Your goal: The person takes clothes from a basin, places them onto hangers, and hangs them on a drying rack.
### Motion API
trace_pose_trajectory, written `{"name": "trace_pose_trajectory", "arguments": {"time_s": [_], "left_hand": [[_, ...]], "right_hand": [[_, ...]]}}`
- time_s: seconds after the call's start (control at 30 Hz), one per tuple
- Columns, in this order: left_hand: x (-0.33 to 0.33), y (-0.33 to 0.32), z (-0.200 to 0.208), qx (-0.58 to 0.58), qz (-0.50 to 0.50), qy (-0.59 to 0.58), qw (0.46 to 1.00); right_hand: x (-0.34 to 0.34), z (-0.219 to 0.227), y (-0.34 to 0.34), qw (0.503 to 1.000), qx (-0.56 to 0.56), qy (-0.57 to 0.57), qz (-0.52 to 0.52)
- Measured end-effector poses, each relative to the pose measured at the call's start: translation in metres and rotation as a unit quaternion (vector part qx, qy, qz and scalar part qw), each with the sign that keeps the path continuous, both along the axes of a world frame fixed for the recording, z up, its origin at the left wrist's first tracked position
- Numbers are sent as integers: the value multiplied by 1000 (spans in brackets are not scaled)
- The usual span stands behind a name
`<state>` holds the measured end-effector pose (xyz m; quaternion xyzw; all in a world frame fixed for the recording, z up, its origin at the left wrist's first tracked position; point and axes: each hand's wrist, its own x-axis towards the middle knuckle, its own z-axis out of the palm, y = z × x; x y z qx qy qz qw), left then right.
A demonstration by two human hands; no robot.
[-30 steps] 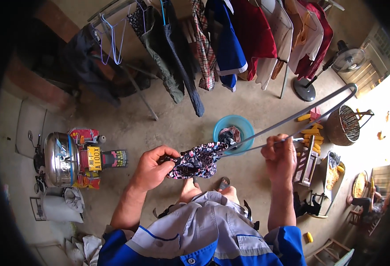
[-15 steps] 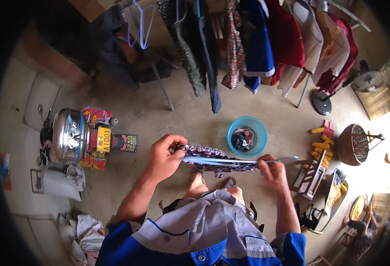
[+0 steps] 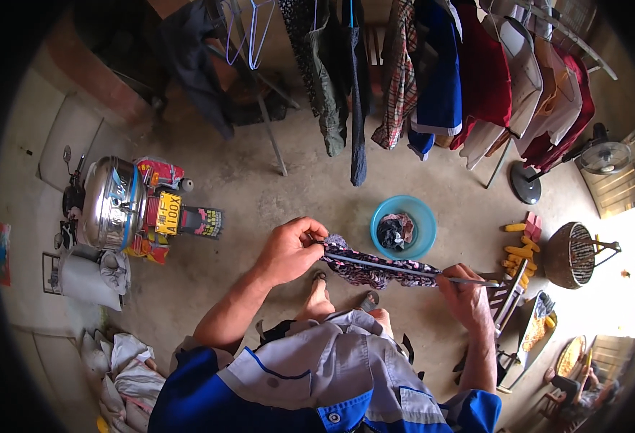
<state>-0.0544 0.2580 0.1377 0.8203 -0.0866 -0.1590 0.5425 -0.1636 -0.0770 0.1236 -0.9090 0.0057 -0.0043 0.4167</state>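
Observation:
A dark garment with a pink and white pattern (image 3: 361, 273) is stretched between my two hands, above my feet. Along it runs a thin blue-grey clothes hanger (image 3: 404, 268), seen edge-on, with one end sticking out past my right hand. My left hand (image 3: 292, 251) is closed, thumb and fingers pinching the garment's left end; whether it also grips the hanger is hidden. My right hand (image 3: 467, 294) is closed round the hanger and the garment's right end. Just beyond the garment, a blue basin (image 3: 429, 220) on the floor holds crumpled dark and pink clothes (image 3: 395, 231).
Clothes hang from a rack ahead, including a blue jacket (image 3: 436, 86) and two empty hangers (image 3: 256, 36). At left stands a motorcycle (image 3: 155, 209). To the right are a fan (image 3: 605, 155), corn cobs (image 3: 521, 252), a basket (image 3: 559, 256) and a seated person (image 3: 584, 386).
Both hands have shifted slightly right with the garment and hanger. The hanger now slants down to the right and looks thinner, and more of the patterned cloth shows.

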Motion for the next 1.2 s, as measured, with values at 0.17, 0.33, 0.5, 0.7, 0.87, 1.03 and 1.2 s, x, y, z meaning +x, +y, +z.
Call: {"name": "trace_pose_trajectory", "arguments": {"time_s": [0.17, 0.33, 0.5, 0.7, 0.87, 1.03, 1.2], "left_hand": [[-4, -7, -4, 66, -59, -124, 988], [-13, 3, -15, 131, -110, -294, 940], [-19, 5, -24, 77, -109, -224, 965], [-15, 19, -21, 31, -88, -306, 947], [-8, 27, 4, 32, -79, -358, 930], [-8, 34, 21, 39, -93, -367, 925], [-8, 49, 22, 30, -36, -358, 933]], "right_hand": [[8, 8, 32, 993, -44, -113, 13], [17, -5, 54, 985, -58, -153, -47], [30, -3, 75, 970, -65, -223, -66], [32, 22, 57, 967, 49, -240, -64], [26, -14, -29, 953, -7, -244, -176], [29, -54, -55, 982, 99, -114, -110], [27, -71, -66, 951, 108, -196, -215]]}}
